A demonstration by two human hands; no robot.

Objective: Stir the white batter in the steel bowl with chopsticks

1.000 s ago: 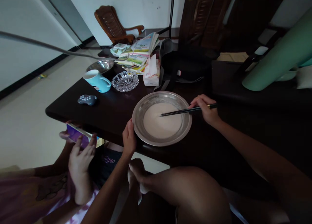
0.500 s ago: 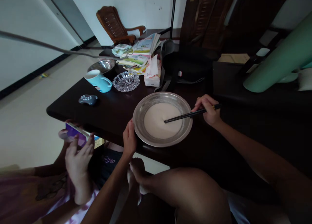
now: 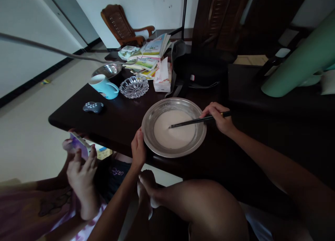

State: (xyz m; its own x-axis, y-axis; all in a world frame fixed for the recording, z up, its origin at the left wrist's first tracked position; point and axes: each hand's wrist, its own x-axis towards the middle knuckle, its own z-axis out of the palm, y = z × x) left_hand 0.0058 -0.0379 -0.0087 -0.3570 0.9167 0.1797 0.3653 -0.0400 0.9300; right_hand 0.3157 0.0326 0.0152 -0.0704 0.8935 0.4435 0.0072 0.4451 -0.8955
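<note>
A wide steel bowl [image 3: 151,117] holding pale batter [image 3: 178,134] sits near the front edge of a dark table [image 3: 123,117]. My left hand [image 3: 138,149] grips the bowl's near left rim, fingers closed on it. My right hand [image 3: 219,118] is closed on a pair of dark chopsticks [image 3: 192,122]. Their tips reach into the batter near its middle.
A blue mug [image 3: 103,87], glass dish [image 3: 134,87], small steel bowl [image 3: 107,70], tissue pack [image 3: 162,77], stacked books [image 3: 148,56], black bag [image 3: 200,71] and small controller [image 3: 93,107] crowd the table's far side. Another person's hands [image 3: 81,167] hold a phone [image 3: 78,146] at lower left.
The chopstick tips swung right and back left through the batter. My left hand stayed on the rim. The other person's phone tilted and shifted slightly.
</note>
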